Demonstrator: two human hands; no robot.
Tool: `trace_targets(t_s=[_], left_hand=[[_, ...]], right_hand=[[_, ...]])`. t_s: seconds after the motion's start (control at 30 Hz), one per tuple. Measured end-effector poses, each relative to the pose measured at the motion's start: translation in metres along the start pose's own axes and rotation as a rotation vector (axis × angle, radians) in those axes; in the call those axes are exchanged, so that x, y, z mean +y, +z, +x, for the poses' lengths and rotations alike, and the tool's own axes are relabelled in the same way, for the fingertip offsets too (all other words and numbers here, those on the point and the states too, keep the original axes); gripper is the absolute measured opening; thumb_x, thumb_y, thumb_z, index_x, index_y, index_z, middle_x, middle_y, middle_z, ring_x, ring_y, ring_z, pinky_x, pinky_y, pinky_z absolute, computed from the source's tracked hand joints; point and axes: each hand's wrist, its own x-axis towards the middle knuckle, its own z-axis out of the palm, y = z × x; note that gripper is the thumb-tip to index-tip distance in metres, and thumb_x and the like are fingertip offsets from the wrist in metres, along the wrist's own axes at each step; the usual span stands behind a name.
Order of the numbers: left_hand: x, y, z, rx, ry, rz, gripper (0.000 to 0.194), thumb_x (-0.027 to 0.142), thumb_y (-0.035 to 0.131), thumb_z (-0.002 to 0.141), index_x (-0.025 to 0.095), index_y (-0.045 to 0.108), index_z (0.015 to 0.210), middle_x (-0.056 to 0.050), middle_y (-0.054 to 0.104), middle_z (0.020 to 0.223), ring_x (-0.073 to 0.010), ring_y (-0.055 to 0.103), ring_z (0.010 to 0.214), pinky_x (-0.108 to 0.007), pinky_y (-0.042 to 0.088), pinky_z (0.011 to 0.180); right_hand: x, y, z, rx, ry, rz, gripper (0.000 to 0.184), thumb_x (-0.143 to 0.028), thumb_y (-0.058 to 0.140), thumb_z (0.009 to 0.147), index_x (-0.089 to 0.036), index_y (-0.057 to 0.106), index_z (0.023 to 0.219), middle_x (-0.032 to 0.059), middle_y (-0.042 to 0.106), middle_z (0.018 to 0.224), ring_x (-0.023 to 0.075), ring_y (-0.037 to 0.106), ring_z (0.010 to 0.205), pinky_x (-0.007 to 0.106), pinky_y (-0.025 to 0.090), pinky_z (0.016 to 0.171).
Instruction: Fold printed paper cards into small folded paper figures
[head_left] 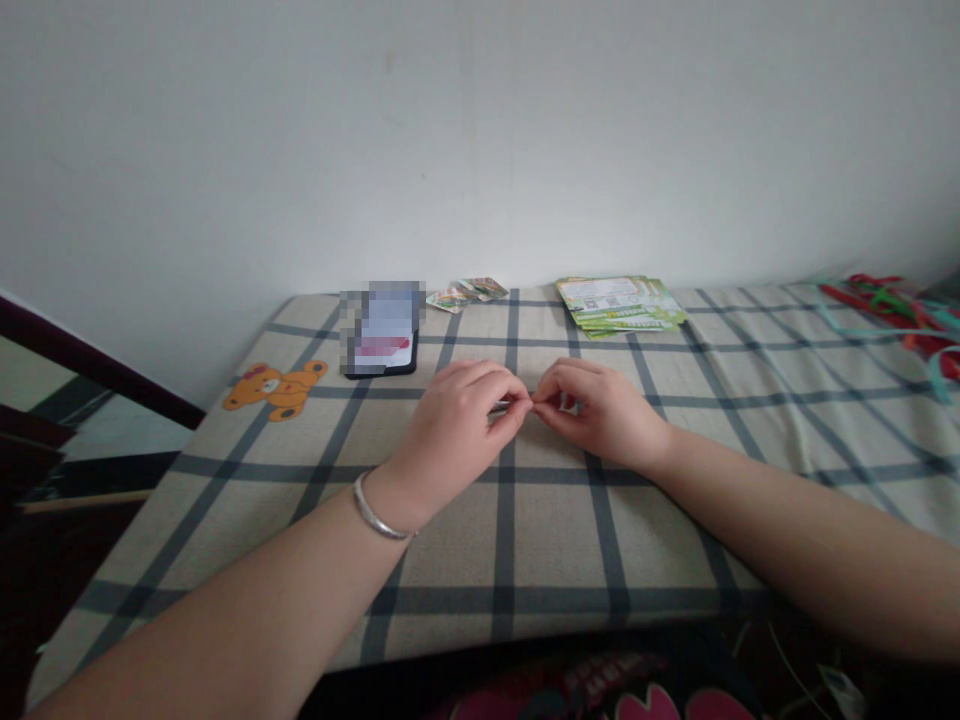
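Observation:
Over the middle of the checked tablecloth (450, 560), my left hand (472, 415) and my right hand (600, 410) meet at the fingertips. Thumb and forefinger are pinched together on each hand. Whatever lies between the fingertips is too small and too covered to name. A silver bracelet (375, 512) circles my left wrist. Beyond my left hand lies a phone (386, 330) with its screen lit and partly blurred. Past my right hand is a spread stack of green and white printed cards (619, 303).
Small printed packets (469, 292) lie by the wall (480, 140) at the table's back edge. A bear picture (274, 388) is on the cloth at left. Red, green and pale blue ribbons (892, 320) are heaped at far right. A dark rail (97, 360) runs beside the table.

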Motion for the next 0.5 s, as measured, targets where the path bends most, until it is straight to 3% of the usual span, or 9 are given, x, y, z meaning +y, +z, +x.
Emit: trace_targets(t_s=[0.3,0.5], left_hand=[[-0.0039,0.0000,0.0010,0.001,0.066,0.064,0.008,0.015,0.056,0.088,0.018,0.058,0.082,-0.001,0.065,0.083,-0.0172,0.058,0.083,-0.037,0.044,0.089],[0.0004,0.0032,0.0018,0.000,0.046,0.049,0.010,0.011,0.056,0.085,0.017,0.055,0.076,-0.002,0.063,0.079,-0.0179,0.056,0.081,-0.035,0.045,0.082]], right_hand=[[-0.0003,0.0001,-0.0007,0.008,0.047,0.105,0.003,-0.014,0.059,0.082,-0.016,0.059,0.081,-0.0006,0.059,0.075,0.0082,0.055,0.065,0.020,0.043,0.058],[-0.0057,-0.0007,0.0015,-0.070,0.093,0.179,0.007,-0.010,0.055,0.078,-0.016,0.057,0.082,-0.0006,0.057,0.077,0.0083,0.054,0.063,0.020,0.043,0.058]])
